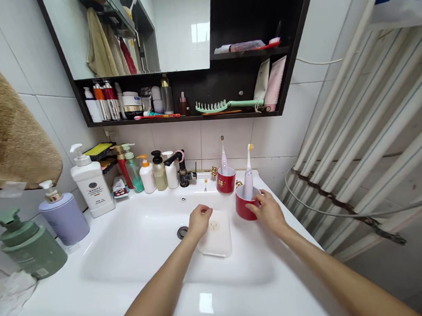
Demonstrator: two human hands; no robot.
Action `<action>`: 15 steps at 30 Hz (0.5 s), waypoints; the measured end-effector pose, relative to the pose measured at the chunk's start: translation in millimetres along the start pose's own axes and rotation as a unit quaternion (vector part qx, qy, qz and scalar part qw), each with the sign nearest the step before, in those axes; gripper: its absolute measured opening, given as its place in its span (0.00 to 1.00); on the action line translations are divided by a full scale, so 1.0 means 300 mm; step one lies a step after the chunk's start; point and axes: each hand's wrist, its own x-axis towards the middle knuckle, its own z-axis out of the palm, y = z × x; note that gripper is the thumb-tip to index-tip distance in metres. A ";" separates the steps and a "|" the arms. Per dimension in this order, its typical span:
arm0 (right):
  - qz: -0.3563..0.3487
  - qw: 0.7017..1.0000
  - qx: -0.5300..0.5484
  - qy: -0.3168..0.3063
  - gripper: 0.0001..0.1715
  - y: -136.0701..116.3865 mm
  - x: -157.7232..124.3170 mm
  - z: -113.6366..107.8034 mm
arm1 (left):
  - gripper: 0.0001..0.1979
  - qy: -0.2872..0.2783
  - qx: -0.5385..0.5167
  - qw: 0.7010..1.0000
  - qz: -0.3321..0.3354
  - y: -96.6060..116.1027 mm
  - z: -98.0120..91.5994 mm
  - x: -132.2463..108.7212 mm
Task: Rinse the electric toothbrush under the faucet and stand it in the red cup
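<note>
My right hand (268,211) grips the side of a red cup (244,208) that stands on the sink's right rim with an electric toothbrush (249,174) upright in it. My left hand (200,220) rests with curled fingers on the far edge of a white soap dish (216,237) lying in the white basin (131,260). A second red cup (226,180) with another toothbrush (223,156) stands behind, near the wall. The drain (182,232) lies just left of my left hand.
A black tap (181,168) and several pump bottles (150,174) line the back rim. A large white bottle (91,183), a lilac one (64,217) and a green one (29,245) stand at left. A brown towel (10,128) hangs at left; a drying rack (368,132) leans at right.
</note>
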 end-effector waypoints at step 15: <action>-0.049 0.992 0.067 -0.099 0.05 -0.158 -0.181 0.227 | 0.05 0.042 -0.084 0.995 0.026 0.019 0.018 0.089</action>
